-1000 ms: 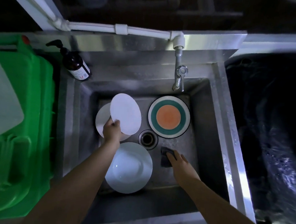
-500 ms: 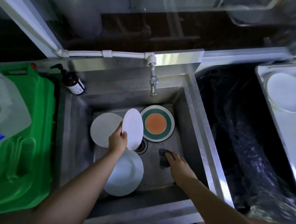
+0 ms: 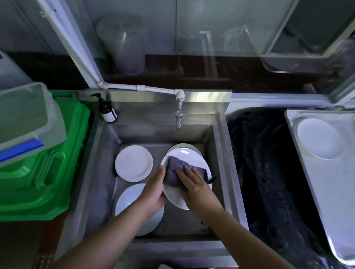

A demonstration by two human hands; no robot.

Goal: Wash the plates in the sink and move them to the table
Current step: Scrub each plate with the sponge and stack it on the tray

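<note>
Wiping a round white plate with a dark grey cloth over the stainless steel sink.

The left hand gripped the plate's left rim, its fingers curled under the edge, holding it tilted above the basin just below the metal tap. The right hand pressed the cloth flat against the plate's face, fingers straight and spread. A second flat white plate lay on the sink floor to the left of the held one, and a white deep plate lay nearer the sink's front edge.
</note>
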